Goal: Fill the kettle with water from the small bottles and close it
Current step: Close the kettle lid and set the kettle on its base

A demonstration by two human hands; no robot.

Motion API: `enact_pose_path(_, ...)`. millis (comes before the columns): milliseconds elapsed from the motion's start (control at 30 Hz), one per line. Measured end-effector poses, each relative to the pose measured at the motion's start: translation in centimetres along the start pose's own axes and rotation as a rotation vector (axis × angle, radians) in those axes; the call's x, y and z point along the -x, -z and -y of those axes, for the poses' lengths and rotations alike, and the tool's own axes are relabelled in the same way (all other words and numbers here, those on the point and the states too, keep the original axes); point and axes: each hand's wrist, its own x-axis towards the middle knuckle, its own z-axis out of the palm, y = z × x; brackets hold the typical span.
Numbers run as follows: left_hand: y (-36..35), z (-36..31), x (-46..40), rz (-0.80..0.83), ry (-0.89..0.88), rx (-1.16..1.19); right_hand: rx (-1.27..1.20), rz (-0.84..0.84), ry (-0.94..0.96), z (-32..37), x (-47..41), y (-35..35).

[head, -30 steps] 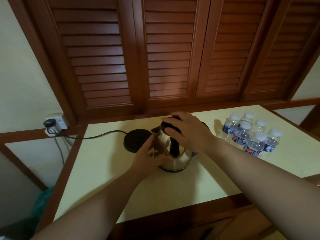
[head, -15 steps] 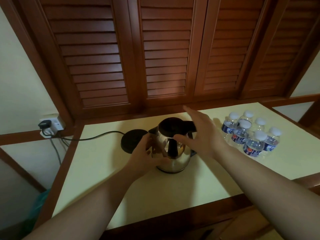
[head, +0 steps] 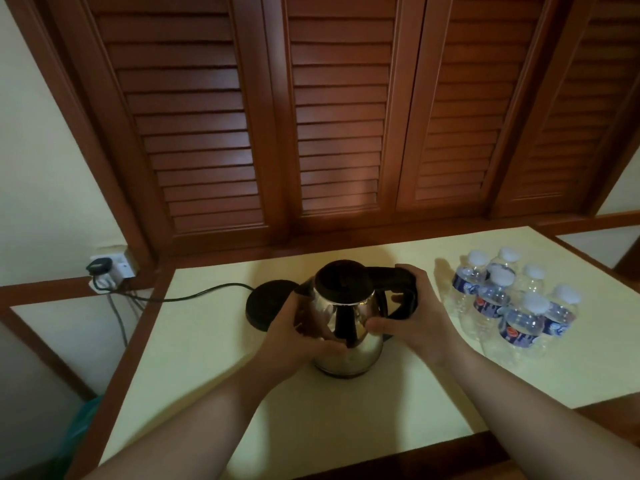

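Note:
A shiny steel kettle [head: 349,341] with a black lid [head: 343,278] and black handle [head: 391,275] stands on the cream table top [head: 207,358], off its base. My left hand [head: 298,337] holds the kettle's left side, fingers curved round the body. My right hand [head: 412,317] grips the handle, thumb against the steel wall. Several small water bottles [head: 516,303] with white caps and blue labels stand together to the right of the kettle, untouched.
The round black kettle base [head: 266,303] lies just behind and left of the kettle, its cord [head: 194,296] running to a wall socket [head: 110,268] at the left. Brown louvred shutters [head: 332,116] rise behind the table. A wooden edge [head: 381,459] frames the table front.
My right hand left the lid top, swung right and has closed round the handle. My left hand stays on the kettle's left side. The camera view shifted slightly.

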Motion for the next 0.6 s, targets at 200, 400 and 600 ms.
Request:
enact_pose_path(200,2.8,-1.9,-0.1,-0.087,-0.025,0.013,0.032,0.0,0.1,2.3,-2.3,-1.8)
enact_pose_path(400,7.6,-3.4,-2.1,-0.132,-0.069,-0.085,0.038,0.034,0.163,4.7,-6.3,-5.2)
enact_pose_path(600,11.4,-3.0,-4.7,-0.205,-0.078,-0.112,0.002,0.051,0.184,5.4,-10.4,-8.6)
